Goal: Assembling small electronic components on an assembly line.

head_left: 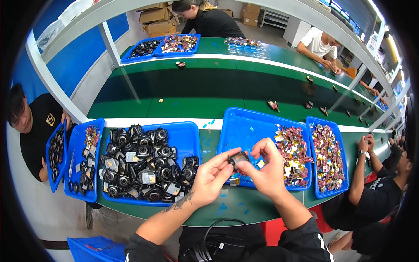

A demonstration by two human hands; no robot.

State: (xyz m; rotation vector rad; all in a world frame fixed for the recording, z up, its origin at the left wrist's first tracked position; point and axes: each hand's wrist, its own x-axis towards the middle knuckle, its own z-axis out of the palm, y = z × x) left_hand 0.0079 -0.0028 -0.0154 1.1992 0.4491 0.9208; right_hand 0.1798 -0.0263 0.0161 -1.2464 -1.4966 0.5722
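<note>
A: What do we see at the centre of this assembly line?

B: We see a worker's two bare hands meeting over a small, dark, box-shaped device point(238, 161). The left hand point(209, 177) grips it between thumb and fingers. The right hand point(269, 171) lays its thumb against it, forefinger crooked; whether those fingers also close on it, we cannot tell.

A: And where do we place that device?

B: We find it raised between the hands, in front of a wide blue plastic tray point(244, 126) on the green tabletop point(218, 212). In that tray's right half we note a loose heap of small pink, yellow and silver parts point(291, 159).

A: What flanks the worker?

B: To the left we count dozens of black casings with round, lens-like faces point(144, 150), piled in a broad blue rectangular tray point(197, 131). To the right, we see a narrower blue tray point(312, 124) filled with more small parts.

A: Beyond them?

B: We look across a dark green belt-like strip point(174, 96), dotted with a few scattered pieces toward the right. On its far side, we see a person in black point(214, 24) and another in a white shirt point(318, 47), whose hands meet in front.
</note>
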